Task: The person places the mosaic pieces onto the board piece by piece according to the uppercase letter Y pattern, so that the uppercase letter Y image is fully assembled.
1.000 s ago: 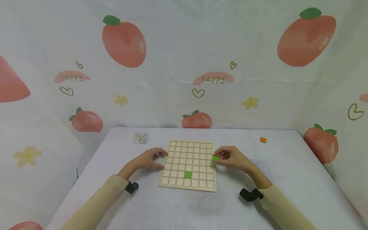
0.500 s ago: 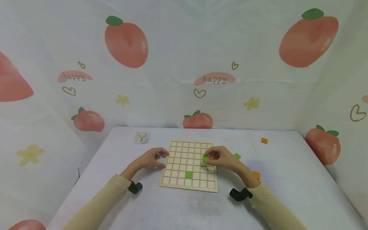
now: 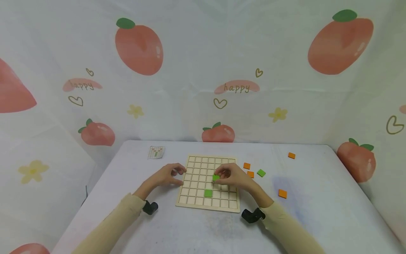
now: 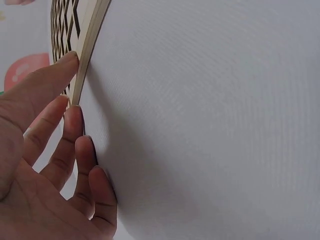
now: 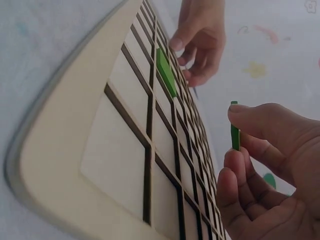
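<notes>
A pale wooden grid board [image 3: 207, 208] lies on the table, with a green square tile [image 3: 208, 193] set in one of its lower cells. My right hand [image 3: 233, 175] pinches another green tile [image 3: 216, 177] between thumb and fingertips, over the middle of the board. In the right wrist view this tile [image 5: 235, 126] is seen edge-on, apart from the grid. My left hand [image 3: 166, 174] rests at the board's left edge. Its thumb and fingertips touch the rim [image 4: 89, 40] in the left wrist view, spread along it and relaxed.
Right of the board lie a loose green tile [image 3: 261, 173] and orange tiles [image 3: 246, 165], one partly behind the right hand. Farther right are an orange tile [image 3: 282, 193] and another orange tile [image 3: 291, 155] near the back. A small printed grid card [image 3: 156, 152] lies at back left.
My right hand has carried its green tile leftward from the board's right edge to over its middle, uncovering loose tiles behind it. The left hand stays at the left edge.
</notes>
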Tool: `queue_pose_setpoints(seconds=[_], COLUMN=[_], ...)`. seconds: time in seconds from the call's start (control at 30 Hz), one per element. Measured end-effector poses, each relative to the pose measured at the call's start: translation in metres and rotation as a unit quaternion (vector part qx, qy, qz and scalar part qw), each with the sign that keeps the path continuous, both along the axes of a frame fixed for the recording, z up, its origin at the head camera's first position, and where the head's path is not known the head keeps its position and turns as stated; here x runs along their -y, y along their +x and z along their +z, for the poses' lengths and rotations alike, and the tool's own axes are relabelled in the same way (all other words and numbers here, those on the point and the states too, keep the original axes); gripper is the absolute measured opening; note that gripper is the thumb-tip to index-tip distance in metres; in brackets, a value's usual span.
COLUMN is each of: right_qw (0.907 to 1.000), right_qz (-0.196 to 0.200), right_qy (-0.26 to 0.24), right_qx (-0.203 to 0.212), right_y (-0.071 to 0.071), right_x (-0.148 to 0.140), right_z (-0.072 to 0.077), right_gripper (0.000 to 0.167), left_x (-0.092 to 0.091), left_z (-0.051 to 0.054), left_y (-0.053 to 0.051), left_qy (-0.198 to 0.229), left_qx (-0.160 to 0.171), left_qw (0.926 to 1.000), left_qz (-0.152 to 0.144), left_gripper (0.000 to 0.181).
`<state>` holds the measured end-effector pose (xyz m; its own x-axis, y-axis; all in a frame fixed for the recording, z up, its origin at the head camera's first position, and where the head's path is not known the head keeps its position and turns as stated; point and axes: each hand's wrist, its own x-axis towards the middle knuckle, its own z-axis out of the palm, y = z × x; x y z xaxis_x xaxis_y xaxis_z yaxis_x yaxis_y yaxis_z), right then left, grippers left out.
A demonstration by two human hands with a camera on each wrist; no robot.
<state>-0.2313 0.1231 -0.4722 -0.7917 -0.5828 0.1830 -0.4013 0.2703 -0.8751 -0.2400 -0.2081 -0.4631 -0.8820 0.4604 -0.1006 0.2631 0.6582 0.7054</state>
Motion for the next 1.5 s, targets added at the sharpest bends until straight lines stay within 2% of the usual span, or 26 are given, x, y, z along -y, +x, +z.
queue_pose_setpoints(seconds=[0.2, 0.33, 0.67, 0.9, 1.5], right_qw=[0.9996, 0.9987, 0.9972, 0.9983, 0.9973], right_qz=[0.002, -0.005, -0.01, 0.01, 0.012], right_qy=[0.02, 0.044, 0.069, 0.055, 0.07], right_qx=[-0.021, -0.023, -0.027, -0.015, -0.018], right_y=[0.002, 0.006, 0.009, 0.01, 0.01], right_x=[0.012, 0.018, 0.025, 0.027, 0.031], right_z=[-0.003, -0.002, 0.0, 0.001, 0.0], right_gripper=[0.022, 0.022, 0.022, 0.021, 0.019], left_x=[0.0, 0.0, 0.001, 0.001, 0.0], left_z=[0.0, 0.0, -0.001, -0.002, 0.002], left_y=[0.0, 0.0, -0.003, -0.002, 0.0], left_qy=[-0.003, -0.009, -0.009, -0.005, 0.002], left_qx=[-0.004, -0.002, -0.001, 0.001, -0.006], left_qw=[1.0, 1.0, 0.9999, 1.0, 0.9998], left_qz=[-0.004, -0.004, -0.01, -0.008, -0.02], left_gripper=[0.045, 0.045, 0.045, 0.045, 0.044])
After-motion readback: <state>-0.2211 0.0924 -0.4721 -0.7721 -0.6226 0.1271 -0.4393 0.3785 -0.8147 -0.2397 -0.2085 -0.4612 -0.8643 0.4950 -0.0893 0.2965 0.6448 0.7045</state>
